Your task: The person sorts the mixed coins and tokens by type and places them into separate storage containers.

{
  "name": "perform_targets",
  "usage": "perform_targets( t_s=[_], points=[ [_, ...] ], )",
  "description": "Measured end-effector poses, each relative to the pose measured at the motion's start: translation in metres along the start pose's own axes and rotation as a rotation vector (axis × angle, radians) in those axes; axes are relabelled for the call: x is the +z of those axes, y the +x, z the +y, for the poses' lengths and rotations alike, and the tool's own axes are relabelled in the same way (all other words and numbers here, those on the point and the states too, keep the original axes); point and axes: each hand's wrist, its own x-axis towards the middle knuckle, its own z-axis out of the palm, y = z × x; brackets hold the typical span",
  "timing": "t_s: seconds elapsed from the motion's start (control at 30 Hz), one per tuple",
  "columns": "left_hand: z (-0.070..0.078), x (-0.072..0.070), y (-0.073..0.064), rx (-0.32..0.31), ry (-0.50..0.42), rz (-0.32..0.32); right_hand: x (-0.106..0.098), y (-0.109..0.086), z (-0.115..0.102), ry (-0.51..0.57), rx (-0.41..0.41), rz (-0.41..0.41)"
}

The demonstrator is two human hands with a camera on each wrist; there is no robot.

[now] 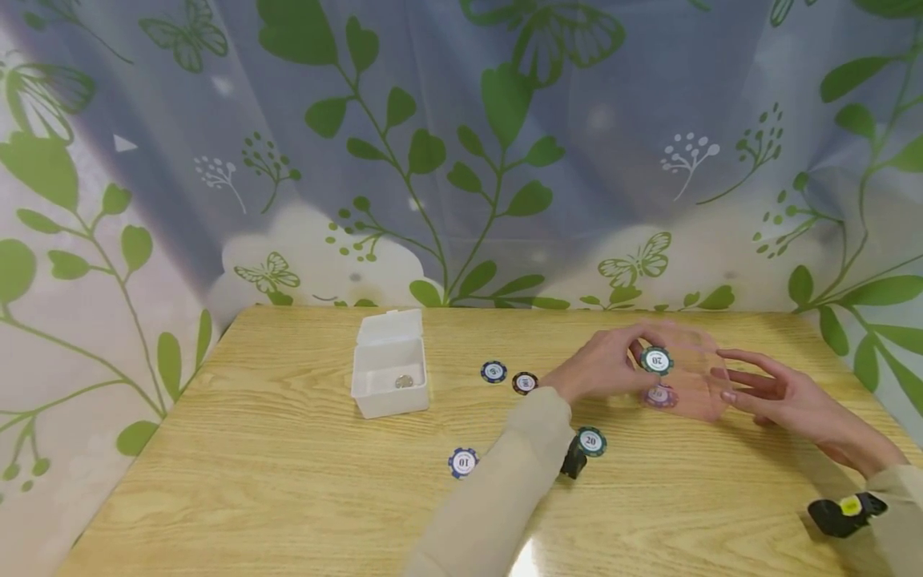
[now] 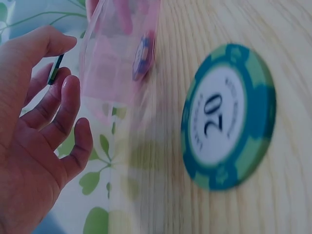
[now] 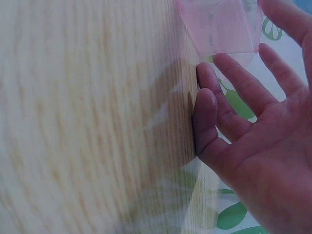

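My left hand (image 1: 602, 365) pinches a green poker chip (image 1: 656, 361) marked 20, held over a see-through pink box (image 1: 695, 393). In the left wrist view that chip (image 2: 56, 69) appears edge-on between thumb and fingers. Another chip (image 1: 659, 396), tinted purple by the pink wall, lies inside the box. At the box's right side, my right hand (image 1: 800, 405) has its fingers spread and loosely bent, with fingertips at the wall. A second green 20 chip (image 1: 592, 441) lies on the table by the left wrist; it looms large in the left wrist view.
A white lidded box (image 1: 392, 401) stands open left of centre, with a small shiny round thing (image 1: 404, 381) in it. Three more chips lie on the table: a dark blue one (image 1: 493, 372), a black one (image 1: 525, 383) and a blue 10 (image 1: 463, 462). A patterned curtain (image 1: 447, 160) hangs behind.
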Motion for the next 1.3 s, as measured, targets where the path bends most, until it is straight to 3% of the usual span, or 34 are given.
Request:
perform_targets(
  t_s=[0.57,0.77,1.3],
  points=[
    [0.007,0.016,0.013,-0.027,0.007,0.018,-0.002,0.000,0.000,0.008,0.017,-0.014],
    [0.008,0.022,0.015,-0.060,-0.036,0.018,-0.001,0.000,-0.002,-0.018,0.074,-0.011],
    [0.007,0.022,0.013,-0.050,-0.033,0.011,0.000,0.001,-0.001,-0.016,0.058,-0.002]
  ],
)
